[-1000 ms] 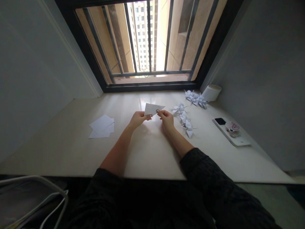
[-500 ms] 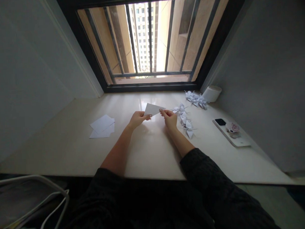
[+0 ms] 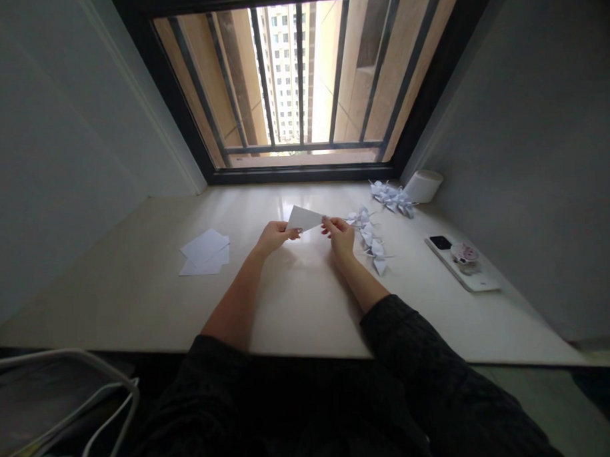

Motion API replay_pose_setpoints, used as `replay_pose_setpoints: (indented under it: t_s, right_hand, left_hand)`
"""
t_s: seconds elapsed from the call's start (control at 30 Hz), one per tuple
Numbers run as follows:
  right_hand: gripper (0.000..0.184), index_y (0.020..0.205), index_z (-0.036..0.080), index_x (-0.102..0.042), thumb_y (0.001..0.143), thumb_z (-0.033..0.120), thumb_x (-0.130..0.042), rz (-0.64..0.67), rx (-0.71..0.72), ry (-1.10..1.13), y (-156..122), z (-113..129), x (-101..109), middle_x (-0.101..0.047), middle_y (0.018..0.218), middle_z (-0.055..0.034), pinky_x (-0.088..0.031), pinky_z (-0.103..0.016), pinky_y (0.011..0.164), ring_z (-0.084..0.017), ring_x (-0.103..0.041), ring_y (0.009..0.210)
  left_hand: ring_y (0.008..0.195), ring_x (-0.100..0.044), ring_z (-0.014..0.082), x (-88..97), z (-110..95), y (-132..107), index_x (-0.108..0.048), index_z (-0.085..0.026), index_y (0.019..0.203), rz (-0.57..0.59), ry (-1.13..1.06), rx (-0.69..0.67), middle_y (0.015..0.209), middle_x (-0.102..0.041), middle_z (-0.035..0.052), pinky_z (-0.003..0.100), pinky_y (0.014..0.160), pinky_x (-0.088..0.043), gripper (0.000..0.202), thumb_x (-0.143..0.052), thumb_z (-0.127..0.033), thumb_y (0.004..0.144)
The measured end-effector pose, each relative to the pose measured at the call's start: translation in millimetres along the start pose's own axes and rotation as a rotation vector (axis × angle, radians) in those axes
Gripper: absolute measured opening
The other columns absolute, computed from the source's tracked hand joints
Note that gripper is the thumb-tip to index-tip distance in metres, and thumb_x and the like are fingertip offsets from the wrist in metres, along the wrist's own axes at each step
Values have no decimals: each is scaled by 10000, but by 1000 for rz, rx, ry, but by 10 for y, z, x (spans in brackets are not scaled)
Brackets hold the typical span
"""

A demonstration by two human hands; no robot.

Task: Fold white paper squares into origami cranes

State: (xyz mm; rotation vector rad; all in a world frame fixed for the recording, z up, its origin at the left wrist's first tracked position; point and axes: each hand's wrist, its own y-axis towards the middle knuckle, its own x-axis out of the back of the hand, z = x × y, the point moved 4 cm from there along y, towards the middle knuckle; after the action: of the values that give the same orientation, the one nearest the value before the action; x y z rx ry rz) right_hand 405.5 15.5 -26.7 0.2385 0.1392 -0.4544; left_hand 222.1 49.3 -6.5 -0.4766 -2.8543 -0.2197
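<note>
A folded white paper [image 3: 302,218] is held just above the pale table [image 3: 137,288], in the middle. My left hand [image 3: 272,237] pinches its lower left corner. My right hand [image 3: 340,235] pinches its right end with thumb and fingertips. Both hands are closed on the paper. A small stack of white paper sheets [image 3: 206,252] lies to the left of my left hand. Several folded white paper cranes [image 3: 369,238] lie just right of my right hand, and several more cranes [image 3: 391,197] sit farther back.
A white phone with a round pink grip [image 3: 462,261] lies at the right of the table. A white cylinder [image 3: 423,184] stands in the far right corner by the barred window [image 3: 300,89]. Grey walls close in both sides. A white cable [image 3: 106,409] runs at the lower left.
My right hand has slid a little to the right along the paper's edge, and the paper has tilted slightly. My left hand has stayed nearly in place.
</note>
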Motion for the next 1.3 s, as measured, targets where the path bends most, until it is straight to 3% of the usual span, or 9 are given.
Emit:
replay_pose_setpoints:
  t_s: [0.23, 0.53, 0.9, 1.03, 1.13, 1.3]
  right_hand:
    - [320, 553, 180, -555, 672, 464, -644, 11, -15, 73, -28, 48, -3, -622, 551, -5, -350, -240, 487, -107, -514, 476]
    - [325, 613, 165, -619, 714, 473, -602, -36, -38, 116, -57, 30, -23, -635, 515, -3, -327, -217, 442, -92, -506, 427]
    - [332, 594, 176, -566, 744, 472, -552, -95, -76, 126, -72, -5, -30, -590, 470, 16, -301, -207, 402, -87, -481, 398]
    - [423, 808, 167, -618, 813, 545, -429, -92, -22, 150, -61, 57, -14, -573, 495, 19, -328, -206, 414, -87, -472, 402]
    - [491, 1010, 171, -576, 831, 580, -373, -99, 49, 48, -44, 108, 16, -582, 589, 14, -371, -212, 449, -100, -505, 471]
    - [484, 1103, 193, -566, 751, 525, -574, 12, 336, -437, -120, 186, -70, -584, 1050, -106, -480, -319, 708, -206, -563, 899]
  left_hand:
    - [548, -564, 132, -18, -23, -18, -701, -122, 636, 15, 3, 6, 615, -675, 83, 241, 560, -408, 343, -713, -465, 616]
    - [564, -571, 129, -32, -3, -16, -693, -114, 650, 19, 11, 30, 631, -681, 79, 242, 581, -418, 356, -709, -467, 608]
    - [604, -597, 148, -72, 28, -7, -699, -108, 702, 42, 37, 18, 668, -690, 92, 250, 593, -423, 365, -691, -466, 634]
    - [610, -602, 155, -45, 75, 16, -703, -110, 714, 27, 76, -7, 675, -689, 92, 255, 600, -428, 370, -671, -473, 650]
    - [618, -608, 163, 17, 90, 23, -705, -118, 726, -43, 136, -42, 676, -689, 83, 250, 594, -423, 358, -652, -466, 665]
    - [658, -614, 178, 44, 7, -17, -708, -165, 714, -100, 381, -85, 664, -689, 40, 239, 576, -395, 279, -632, -433, 686]
